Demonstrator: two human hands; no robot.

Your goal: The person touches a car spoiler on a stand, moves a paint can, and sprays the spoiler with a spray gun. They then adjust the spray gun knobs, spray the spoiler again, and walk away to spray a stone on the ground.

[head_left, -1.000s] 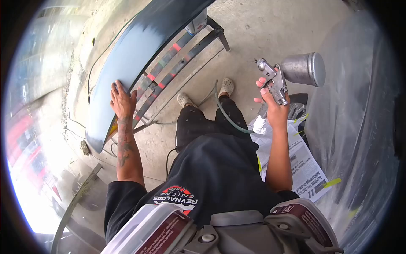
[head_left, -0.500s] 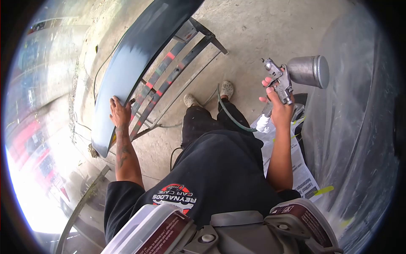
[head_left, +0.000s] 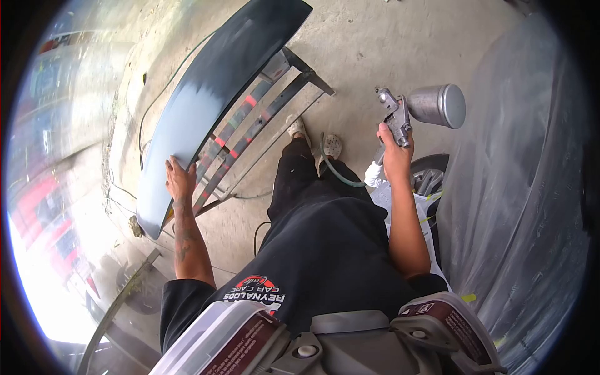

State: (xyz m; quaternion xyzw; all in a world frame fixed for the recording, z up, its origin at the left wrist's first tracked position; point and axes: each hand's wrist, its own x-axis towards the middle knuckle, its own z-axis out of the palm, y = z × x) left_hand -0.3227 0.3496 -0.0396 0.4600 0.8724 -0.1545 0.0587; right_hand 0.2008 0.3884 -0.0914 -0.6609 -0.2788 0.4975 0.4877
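My right hand (head_left: 395,153) is wrapped around the handle of a metal spray gun (head_left: 395,112). The gun's grey cup (head_left: 436,106) points off to the right, and a white wrapping (head_left: 374,175) sits low on the handle, where a green hose (head_left: 340,167) leads away. On the left, my left hand (head_left: 180,178) rests on the lower part of a long, curved car body panel (head_left: 200,94), dark at its upper end and pale grey lower down. Its fingers lie stretched over the surface, with the thumb apart near the panel's inner edge.
A metal stand (head_left: 250,119) with red marks supports the panel. Clear plastic sheeting (head_left: 512,187) hangs along the right, beside a wheel (head_left: 431,175) and masking paper (head_left: 400,219). A thin hose (head_left: 150,109) runs on the concrete floor behind the panel. Respirator filters (head_left: 225,340) fill the bottom.
The spray gun has shifted left and slightly down in view. One foot has stepped forward toward the stand. My left hand stays on the panel, which sits slightly lower in view.
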